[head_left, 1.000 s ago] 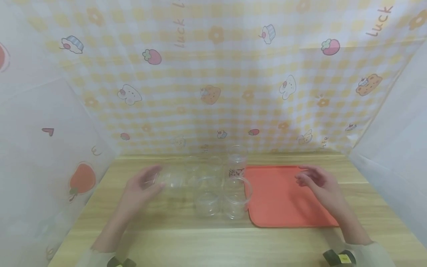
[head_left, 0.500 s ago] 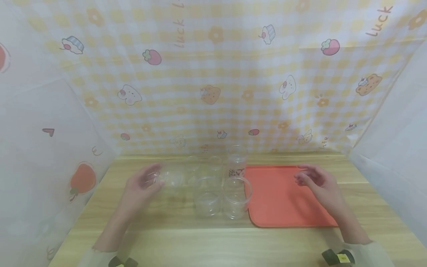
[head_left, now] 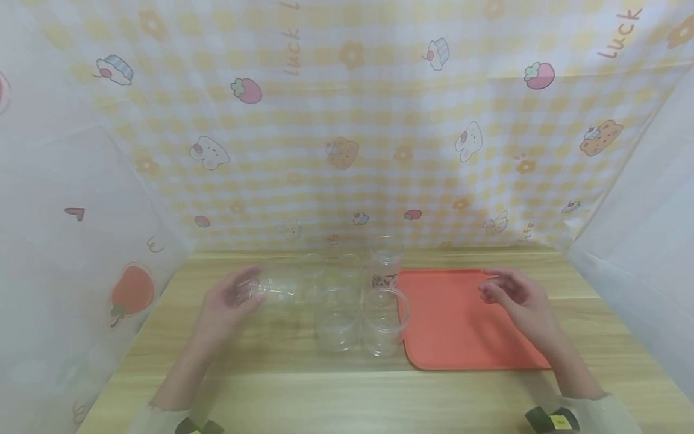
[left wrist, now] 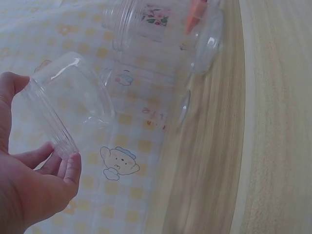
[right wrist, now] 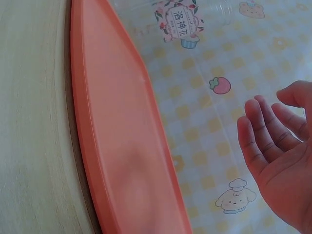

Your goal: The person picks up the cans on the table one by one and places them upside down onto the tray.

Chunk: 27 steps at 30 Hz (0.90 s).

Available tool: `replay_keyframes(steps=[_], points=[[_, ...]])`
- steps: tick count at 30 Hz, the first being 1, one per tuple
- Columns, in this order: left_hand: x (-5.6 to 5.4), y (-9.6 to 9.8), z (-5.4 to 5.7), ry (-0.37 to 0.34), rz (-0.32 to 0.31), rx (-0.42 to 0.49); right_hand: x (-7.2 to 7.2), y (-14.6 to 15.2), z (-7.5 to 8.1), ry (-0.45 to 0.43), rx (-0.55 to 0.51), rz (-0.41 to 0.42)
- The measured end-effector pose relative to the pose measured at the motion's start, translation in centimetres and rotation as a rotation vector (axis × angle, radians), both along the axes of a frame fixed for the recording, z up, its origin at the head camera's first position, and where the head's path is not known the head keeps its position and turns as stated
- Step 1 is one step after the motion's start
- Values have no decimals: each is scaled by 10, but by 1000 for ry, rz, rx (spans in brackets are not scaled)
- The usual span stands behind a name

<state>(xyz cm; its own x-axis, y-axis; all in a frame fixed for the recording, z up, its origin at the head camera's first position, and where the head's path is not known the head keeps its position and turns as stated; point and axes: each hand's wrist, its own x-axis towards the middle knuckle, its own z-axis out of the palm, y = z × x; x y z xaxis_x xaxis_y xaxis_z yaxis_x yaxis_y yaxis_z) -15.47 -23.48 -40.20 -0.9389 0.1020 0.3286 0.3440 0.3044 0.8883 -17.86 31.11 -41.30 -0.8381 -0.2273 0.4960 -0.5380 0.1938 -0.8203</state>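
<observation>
My left hand (head_left: pixel 228 304) holds a clear plastic jar (head_left: pixel 282 290) by its ridged, threaded neck, left of a group of clear containers. In the left wrist view, the thumb and fingertips pinch opposite sides of that neck, and the jar's base tilts away from the palm. Over the right part of an orange-red tray (head_left: pixel 450 337) hovers my right hand (head_left: pixel 517 301). Its fingers are loosely bent around nothing, as the right wrist view also shows.
Two clear containers, one (head_left: pixel 337 337) left of the other (head_left: pixel 382 345), stand at the front middle. Behind them are more see-through containers and a jar with a flowered label (head_left: pixel 384 281), close to the tray's left edge. A patterned cloth (head_left: pixel 347 120) hangs behind the wooden table (head_left: pixel 271 392).
The jar in my left hand has turned and shifted slightly in the fingers, and now looks less blurred. My right hand has stayed almost still over the tray.
</observation>
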Motion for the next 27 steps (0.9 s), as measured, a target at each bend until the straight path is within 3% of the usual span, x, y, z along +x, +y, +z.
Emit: replay_keyframes(steps=[13,27], points=[[-1,3,0,-53,19,80,3,-4,3,-9,13,-33],[-3,11,3,-101,-20,132,4,-14,9,-31,37,-73]])
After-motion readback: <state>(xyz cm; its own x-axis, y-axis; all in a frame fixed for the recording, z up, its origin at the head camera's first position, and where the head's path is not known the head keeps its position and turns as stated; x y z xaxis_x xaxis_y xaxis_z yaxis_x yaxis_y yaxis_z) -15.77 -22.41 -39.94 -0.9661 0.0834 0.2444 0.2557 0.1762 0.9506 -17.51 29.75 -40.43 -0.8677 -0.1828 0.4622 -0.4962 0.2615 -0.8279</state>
